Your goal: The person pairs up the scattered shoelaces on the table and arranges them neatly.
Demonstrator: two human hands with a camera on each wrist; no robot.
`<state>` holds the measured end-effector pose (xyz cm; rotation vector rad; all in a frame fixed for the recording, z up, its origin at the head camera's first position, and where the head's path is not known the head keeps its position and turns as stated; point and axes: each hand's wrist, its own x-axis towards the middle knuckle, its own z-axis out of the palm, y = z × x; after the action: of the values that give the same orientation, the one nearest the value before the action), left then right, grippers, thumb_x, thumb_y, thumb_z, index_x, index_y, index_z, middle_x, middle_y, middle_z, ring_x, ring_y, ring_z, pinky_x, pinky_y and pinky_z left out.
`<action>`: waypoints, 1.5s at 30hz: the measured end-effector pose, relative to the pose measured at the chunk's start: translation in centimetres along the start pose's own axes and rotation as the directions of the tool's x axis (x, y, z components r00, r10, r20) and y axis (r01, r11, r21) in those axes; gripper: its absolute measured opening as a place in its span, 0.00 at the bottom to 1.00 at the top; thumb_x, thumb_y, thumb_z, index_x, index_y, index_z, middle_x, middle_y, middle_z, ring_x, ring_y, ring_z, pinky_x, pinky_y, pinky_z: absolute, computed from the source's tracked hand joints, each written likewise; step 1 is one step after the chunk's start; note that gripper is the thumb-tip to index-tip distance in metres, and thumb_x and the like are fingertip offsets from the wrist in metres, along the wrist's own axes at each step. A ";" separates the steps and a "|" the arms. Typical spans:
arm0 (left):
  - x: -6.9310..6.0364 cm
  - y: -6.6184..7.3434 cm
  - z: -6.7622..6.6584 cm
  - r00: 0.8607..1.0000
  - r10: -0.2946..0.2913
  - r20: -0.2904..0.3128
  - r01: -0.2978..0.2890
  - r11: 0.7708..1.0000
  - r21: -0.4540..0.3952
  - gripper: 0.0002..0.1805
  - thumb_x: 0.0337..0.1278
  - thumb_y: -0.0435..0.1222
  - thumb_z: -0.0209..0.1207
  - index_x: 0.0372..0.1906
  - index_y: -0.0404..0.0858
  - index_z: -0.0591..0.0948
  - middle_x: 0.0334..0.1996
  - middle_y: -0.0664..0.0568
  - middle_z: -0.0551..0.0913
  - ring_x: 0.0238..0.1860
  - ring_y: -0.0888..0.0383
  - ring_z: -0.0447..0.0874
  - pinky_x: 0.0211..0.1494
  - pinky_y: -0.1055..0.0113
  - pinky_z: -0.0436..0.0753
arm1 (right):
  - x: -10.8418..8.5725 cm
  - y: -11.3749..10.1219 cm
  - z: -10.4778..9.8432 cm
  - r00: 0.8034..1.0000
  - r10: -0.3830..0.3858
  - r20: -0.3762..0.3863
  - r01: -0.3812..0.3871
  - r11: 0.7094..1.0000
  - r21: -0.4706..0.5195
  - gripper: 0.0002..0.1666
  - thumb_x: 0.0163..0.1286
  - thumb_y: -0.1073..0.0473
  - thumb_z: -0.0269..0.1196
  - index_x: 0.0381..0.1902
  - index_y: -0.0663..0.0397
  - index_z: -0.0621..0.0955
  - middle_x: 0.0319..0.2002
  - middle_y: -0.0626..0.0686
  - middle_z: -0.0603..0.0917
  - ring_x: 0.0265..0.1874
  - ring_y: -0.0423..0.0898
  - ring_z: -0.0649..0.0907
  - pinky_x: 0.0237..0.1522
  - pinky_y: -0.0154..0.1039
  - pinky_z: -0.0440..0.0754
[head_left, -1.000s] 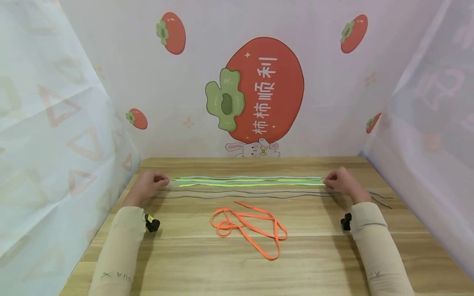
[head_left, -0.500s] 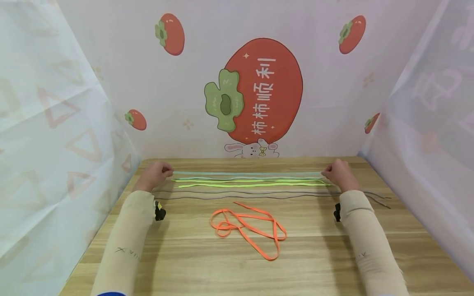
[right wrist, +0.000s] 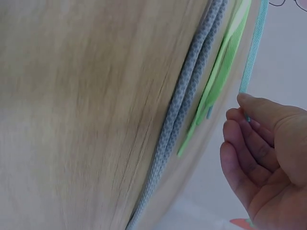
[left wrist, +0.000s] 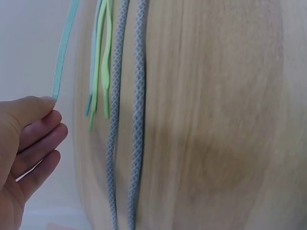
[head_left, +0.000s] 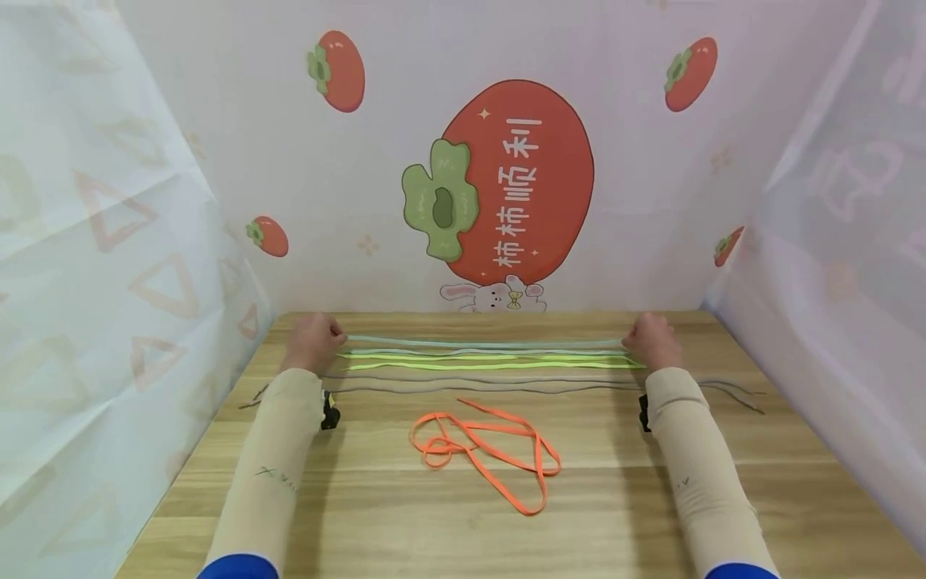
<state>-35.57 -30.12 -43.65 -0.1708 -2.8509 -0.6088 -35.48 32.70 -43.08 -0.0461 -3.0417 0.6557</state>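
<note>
Near the back of the table, a mint-green flat shoelace (head_left: 477,343) stretches sideways between my two hands. My left hand (head_left: 316,342) pinches its left end between thumb and forefinger, as the left wrist view shows up close (left wrist: 61,52). The other end is pinched by my right hand (head_left: 654,342); a short tip pokes out below the thumb in the right wrist view. Just in front lie lime-green shoelaces (head_left: 492,366), with a second mint lace (left wrist: 92,72) right beside them. Two round grey patterned laces (head_left: 463,390) run parallel, closer to me.
An orange flat lace (head_left: 506,458) lies loosely looped on the wooden table (head_left: 463,539), in front of the straight ones. A white printed sheet (head_left: 347,177) rises behind the table's back edge, and similar sheets stand at both sides.
Both hands left the lime laces' ends, moved back and lifted a mint lace, stretching it straight. Since then they have come slightly closer together. The orange lace has stayed put.
</note>
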 end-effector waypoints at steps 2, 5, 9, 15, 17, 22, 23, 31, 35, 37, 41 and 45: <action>0.0 0.0 0.3 1.000 0.000 -0.006 0.000 1.000 -0.001 0.13 0.66 0.31 0.62 0.23 0.36 0.87 0.24 0.47 0.86 0.26 0.53 0.80 0.33 0.56 0.80 | 0.1 0.1 0.3 1.000 0.002 0.012 -0.002 1.000 -0.006 0.27 0.71 0.65 0.63 0.12 0.48 0.67 0.13 0.44 0.69 0.15 0.40 0.65 0.19 0.36 0.68; 0.0 -0.2 0.5 1.000 0.003 -0.013 -0.003 1.000 -0.007 0.17 0.62 0.28 0.60 0.16 0.39 0.80 0.17 0.52 0.77 0.21 0.56 0.72 0.27 0.61 0.73 | 0.2 -0.1 0.6 1.000 -0.018 0.006 0.018 1.000 -0.020 0.28 0.70 0.66 0.65 0.12 0.48 0.67 0.13 0.44 0.68 0.15 0.40 0.65 0.20 0.36 0.68; 0.1 -0.4 0.7 0.999 0.010 -0.034 -0.010 1.000 -0.005 0.16 0.56 0.27 0.60 0.14 0.39 0.79 0.16 0.53 0.76 0.21 0.55 0.71 0.26 0.62 0.71 | 0.4 -0.4 0.6 1.000 -0.022 0.007 0.022 0.999 -0.028 0.29 0.68 0.68 0.65 0.12 0.46 0.64 0.13 0.44 0.66 0.15 0.40 0.64 0.20 0.36 0.67; 0.2 -0.6 1.0 0.999 -0.011 -0.034 0.011 1.000 -0.004 0.09 0.56 0.29 0.62 0.22 0.37 0.86 0.24 0.47 0.86 0.27 0.51 0.80 0.31 0.59 0.78 | 0.6 -0.8 0.7 0.999 0.016 0.050 -0.015 1.000 -0.022 0.25 0.68 0.68 0.66 0.15 0.50 0.68 0.15 0.47 0.71 0.17 0.42 0.70 0.23 0.38 0.73; 0.2 -0.6 1.0 0.999 -0.016 -0.030 0.016 1.000 -0.008 0.07 0.57 0.30 0.63 0.25 0.36 0.87 0.26 0.45 0.88 0.29 0.50 0.82 0.33 0.56 0.80 | 0.6 -0.8 0.8 0.999 0.022 0.044 -0.021 0.999 -0.025 0.21 0.69 0.67 0.66 0.17 0.54 0.72 0.19 0.51 0.76 0.20 0.45 0.75 0.26 0.41 0.76; 0.1 -0.7 0.7 1.000 -0.007 -0.018 0.006 1.000 -0.010 0.07 0.61 0.31 0.63 0.32 0.32 0.88 0.32 0.40 0.89 0.33 0.47 0.84 0.38 0.51 0.83 | 0.6 -0.7 0.7 1.000 0.015 0.008 -0.014 0.999 -0.042 0.13 0.69 0.67 0.67 0.23 0.60 0.80 0.25 0.56 0.83 0.25 0.49 0.80 0.29 0.44 0.80; 0.1 -0.7 0.6 1.000 -0.004 -0.015 0.004 1.000 -0.007 0.07 0.62 0.31 0.63 0.32 0.31 0.87 0.32 0.40 0.89 0.33 0.47 0.84 0.38 0.51 0.83 | 0.6 -0.6 0.7 1.000 0.016 0.010 -0.015 0.999 -0.043 0.14 0.69 0.67 0.66 0.22 0.60 0.79 0.24 0.55 0.81 0.23 0.48 0.79 0.28 0.43 0.79; -0.7 -0.2 -1.2 0.994 0.021 0.106 -0.023 1.000 0.011 0.10 0.68 0.31 0.59 0.30 0.32 0.84 0.30 0.42 0.84 0.32 0.50 0.78 0.38 0.55 0.78 | -0.4 -1.3 -0.6 0.996 -0.077 0.038 0.079 0.995 -0.061 0.13 0.74 0.64 0.66 0.43 0.76 0.84 0.41 0.72 0.87 0.34 0.58 0.85 0.36 0.51 0.85; -1.0 1.3 -2.2 0.975 0.129 0.183 -0.146 0.986 0.080 0.12 0.65 0.30 0.61 0.23 0.37 0.82 0.23 0.50 0.80 0.27 0.54 0.73 0.35 0.58 0.75 | -0.7 -2.9 -1.4 0.981 -0.162 0.102 0.169 0.983 -0.065 0.20 0.74 0.62 0.66 0.21 0.61 0.77 0.18 0.53 0.74 0.20 0.46 0.71 0.25 0.42 0.72; -1.3 2.3 -2.7 0.955 0.201 0.219 -0.228 0.968 0.106 0.17 0.62 0.28 0.62 0.18 0.39 0.76 0.18 0.54 0.71 0.23 0.57 0.66 0.32 0.61 0.69 | -1.1 -3.9 -1.5 0.967 -0.222 0.128 0.232 0.970 -0.069 0.24 0.74 0.62 0.67 0.18 0.51 0.70 0.17 0.45 0.64 0.19 0.41 0.63 0.24 0.39 0.64; -2.1 4.6 -3.4 0.913 0.294 0.281 -0.336 0.935 0.114 0.19 0.63 0.27 0.63 0.16 0.41 0.74 0.17 0.57 0.67 0.22 0.60 0.62 0.31 0.64 0.67 | -2.4 -6.5 -1.4 0.923 -0.342 0.174 0.360 0.929 -0.087 0.26 0.72 0.63 0.68 0.19 0.49 0.68 0.19 0.43 0.60 0.19 0.40 0.60 0.26 0.37 0.61; -3.3 7.3 -3.9 0.871 0.362 0.333 -0.419 0.901 0.115 0.09 0.65 0.29 0.66 0.27 0.38 0.85 0.26 0.53 0.85 0.28 0.59 0.80 0.37 0.58 0.83 | -4.3 -9.4 -1.1 0.876 -0.433 0.213 0.464 0.877 -0.125 0.16 0.70 0.61 0.71 0.24 0.53 0.78 0.21 0.45 0.69 0.22 0.41 0.65 0.28 0.37 0.66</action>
<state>-30.52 -25.34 -38.15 -0.8590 -3.0017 -0.2465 -31.37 24.41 -38.31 0.7355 -3.0846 0.3725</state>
